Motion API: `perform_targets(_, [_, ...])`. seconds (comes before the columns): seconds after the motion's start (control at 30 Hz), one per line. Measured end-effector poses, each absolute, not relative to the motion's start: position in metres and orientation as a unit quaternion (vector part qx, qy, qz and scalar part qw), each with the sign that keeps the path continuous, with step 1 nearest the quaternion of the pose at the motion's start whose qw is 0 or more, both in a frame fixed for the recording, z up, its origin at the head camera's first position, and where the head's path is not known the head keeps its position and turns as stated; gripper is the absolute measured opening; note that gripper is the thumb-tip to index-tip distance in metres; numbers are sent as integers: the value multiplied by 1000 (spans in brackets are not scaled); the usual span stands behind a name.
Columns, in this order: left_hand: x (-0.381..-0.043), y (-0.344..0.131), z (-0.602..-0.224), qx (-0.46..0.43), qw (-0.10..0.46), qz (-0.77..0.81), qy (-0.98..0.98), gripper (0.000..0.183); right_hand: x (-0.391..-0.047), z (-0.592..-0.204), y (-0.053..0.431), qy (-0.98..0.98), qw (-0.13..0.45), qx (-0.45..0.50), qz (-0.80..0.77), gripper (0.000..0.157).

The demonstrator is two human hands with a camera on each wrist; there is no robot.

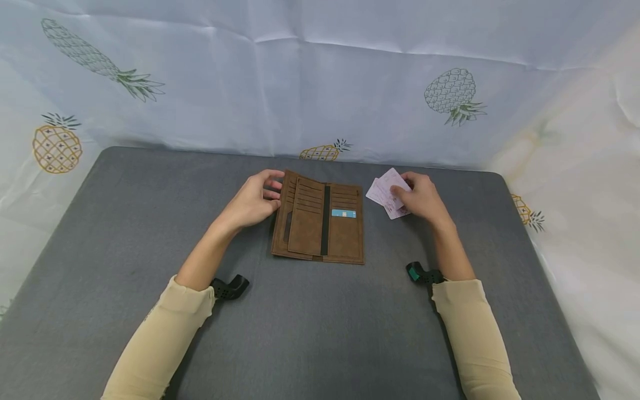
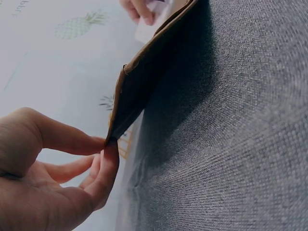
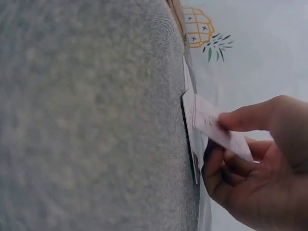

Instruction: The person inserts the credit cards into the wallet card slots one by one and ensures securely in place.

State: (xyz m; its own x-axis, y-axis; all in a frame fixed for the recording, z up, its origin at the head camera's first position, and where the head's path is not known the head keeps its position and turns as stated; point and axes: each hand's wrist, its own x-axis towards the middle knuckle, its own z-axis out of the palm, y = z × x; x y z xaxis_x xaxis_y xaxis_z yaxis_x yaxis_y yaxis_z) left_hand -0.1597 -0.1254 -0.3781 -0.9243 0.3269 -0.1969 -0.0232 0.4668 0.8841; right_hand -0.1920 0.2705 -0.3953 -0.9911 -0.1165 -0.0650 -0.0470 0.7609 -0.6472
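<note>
A brown wallet (image 1: 306, 230) lies spread on the grey table, with rows of card slots on both sides and a dark strip down its middle. A blue card (image 1: 344, 213) peeks out of a slot on its right side. My left hand (image 1: 255, 200) pinches the wallet's left edge between thumb and fingers, and in the left wrist view that edge (image 2: 120, 91) is tilted up off the cloth. To the wallet's right, my right hand (image 1: 422, 197) pinches a pale pink card (image 3: 216, 122) by its edge. Other pale pink cards (image 1: 378, 193) lie fanned under it, close to the table.
Grey cloth covers the table (image 1: 320, 333). A white curtain (image 1: 350, 83) printed with pineapples hangs behind its back edge and along the sides. Black wrist devices (image 1: 230, 287) sit at both cuffs of the beige sleeves (image 1: 167, 339).
</note>
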Motion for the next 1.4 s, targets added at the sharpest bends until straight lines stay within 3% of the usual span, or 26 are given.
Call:
perform_targets(0.33, [-160, -125, -378, 91, 173, 508, 839, 66, -194, -390, 264, 915, 42, -13, -401, 49])
perform_targets(0.7, [-159, -126, -379, 89, 173, 507, 840, 66, -191, -391, 273, 945, 3, 4, -326, 34])
perform_targets(0.93, [-160, -126, -380, 92, 173, 505, 841, 66, -195, -391, 276, 922, 38, -7, -386, 35])
perform_targets(1.1, [-160, -127, -380, 95, 172, 503, 841, 66, -193, -387, 268, 902, 72, -25, -424, 48])
perform_targets(1.23, [-160, -126, -380, 95, 173, 505, 840, 66, -192, -384, 259, 885, 72, -41, -459, 57])
perform_targets(1.4, [-160, -127, -380, 94, 174, 507, 839, 66, -193, -381, 241, 863, 67, -46, -499, 53])
